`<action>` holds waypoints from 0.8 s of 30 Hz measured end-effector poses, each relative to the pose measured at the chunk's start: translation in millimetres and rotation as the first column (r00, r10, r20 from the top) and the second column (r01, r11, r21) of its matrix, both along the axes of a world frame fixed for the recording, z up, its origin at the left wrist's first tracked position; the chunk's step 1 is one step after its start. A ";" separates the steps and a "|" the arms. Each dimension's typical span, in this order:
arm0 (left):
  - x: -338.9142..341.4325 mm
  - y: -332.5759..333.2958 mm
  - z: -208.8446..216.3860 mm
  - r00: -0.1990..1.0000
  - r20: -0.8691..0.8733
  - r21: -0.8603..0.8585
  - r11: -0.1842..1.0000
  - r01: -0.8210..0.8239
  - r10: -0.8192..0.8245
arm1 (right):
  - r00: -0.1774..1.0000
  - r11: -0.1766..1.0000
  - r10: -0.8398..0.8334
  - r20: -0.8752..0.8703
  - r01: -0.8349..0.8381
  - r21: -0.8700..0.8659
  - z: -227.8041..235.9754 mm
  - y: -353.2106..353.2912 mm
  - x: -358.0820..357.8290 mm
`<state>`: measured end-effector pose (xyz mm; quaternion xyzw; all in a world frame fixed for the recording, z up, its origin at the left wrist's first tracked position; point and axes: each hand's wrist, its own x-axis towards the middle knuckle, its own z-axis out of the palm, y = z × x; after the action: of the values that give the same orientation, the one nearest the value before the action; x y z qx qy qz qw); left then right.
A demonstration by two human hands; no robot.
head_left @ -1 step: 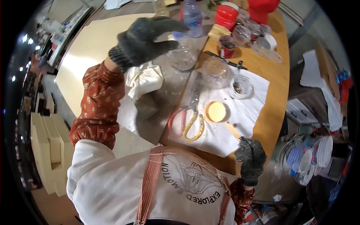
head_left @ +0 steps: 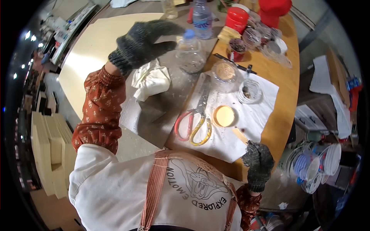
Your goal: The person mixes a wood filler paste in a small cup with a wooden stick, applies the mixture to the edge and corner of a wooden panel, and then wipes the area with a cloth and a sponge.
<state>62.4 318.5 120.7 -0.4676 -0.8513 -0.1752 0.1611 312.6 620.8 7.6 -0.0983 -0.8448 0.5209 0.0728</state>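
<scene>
So left hand [head_left: 142,42] spread, hovering just left of clear bottle [head_left: 190,54]; right hand [head_left: 257,159] pinching small stick [head_left: 240,134]. Grab bottle low, steady.

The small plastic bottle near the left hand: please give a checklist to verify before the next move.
1. Left hand free to grasp: ok, fingers spread, holding nothing.
2. Small plastic bottle upright: ok.
3. Its blue cap on: ok.
4. Right hand state: cannot tell; it rests at the white paper edge, fingers curled.
5. Scissors away from both hands: ok.
</scene>
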 end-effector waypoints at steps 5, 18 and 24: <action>51.3 -95.0 -62.0 0.881 0.390 -0.041 0.961 -0.274 0.268 | 0.965 0.932 0.202 -0.169 -0.137 0.334 -0.4 -11.6 -22.0; 47.6 -100.9 -120.6 0.936 0.215 -0.388 0.904 -0.180 0.278 | 0.998 0.930 0.028 -0.060 -0.004 0.368 25.2 -40.1 -43.0; -5.3 -82.8 -70.5 0.931 0.334 0.089 0.978 -0.189 0.150 | 0.997 0.958 -0.024 -0.068 0.042 0.284 10.7 -32.6 -34.3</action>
<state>57.2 235.7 50.3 -0.3465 -0.8913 -0.2861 0.0609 278.2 588.3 18.2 -0.0842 -0.9064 0.3954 0.1221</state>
